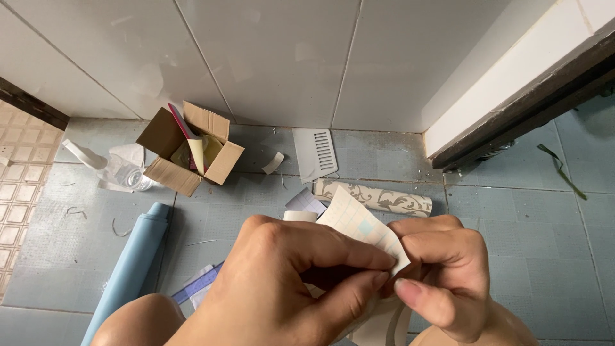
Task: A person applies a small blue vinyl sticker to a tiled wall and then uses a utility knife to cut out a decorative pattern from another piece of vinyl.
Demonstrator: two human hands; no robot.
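Observation:
Both my hands meet low in the middle of the view over a grey tiled floor. My left hand and my right hand pinch the same small sheet of gridded backing paper, cream with pale squares. Thumbs and forefingers close on its right corner. A strip of the sheet curls down below my hands. My bare knee shows at the lower left.
An open cardboard box with papers inside stands by the white tiled wall. Nearby lie a clear plastic bottle, a white comb-edged scraper, a patterned wallpaper roll, a blue roll and a ruler. A dark door threshold runs at right.

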